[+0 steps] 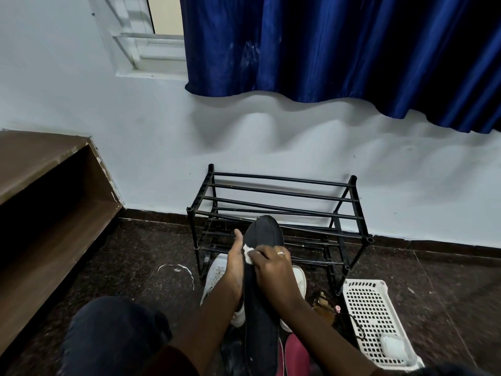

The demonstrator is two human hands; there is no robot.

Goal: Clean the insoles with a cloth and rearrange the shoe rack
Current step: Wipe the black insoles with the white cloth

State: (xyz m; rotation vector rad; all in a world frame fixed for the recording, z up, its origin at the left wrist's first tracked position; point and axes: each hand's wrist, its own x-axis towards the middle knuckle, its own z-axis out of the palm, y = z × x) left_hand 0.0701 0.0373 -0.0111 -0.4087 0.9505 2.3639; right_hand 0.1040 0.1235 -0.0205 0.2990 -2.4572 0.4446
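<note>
Head view, quick: where's the long black fabric insole [264, 240]?
— Held up over the white sneakers [214, 278], toe pointing away at the black metal tube shoe rack [273, 191]. Left hand [235, 267] grips its left edge, thumb up.
— Right hand [272, 270]?
— On top, nearer the toe, fingers [260, 257] clenched on a small white cloth [248, 252]. I'd guess the wipe runs lengthwise. Insole's dark, flat, centre seam.

No legible text (nothing readable anywhere)

left hand [234, 267] holding black insole [260, 310], right hand [273, 270] pressing white cloth [247, 251], shoe rack [282, 179] behind
</note>
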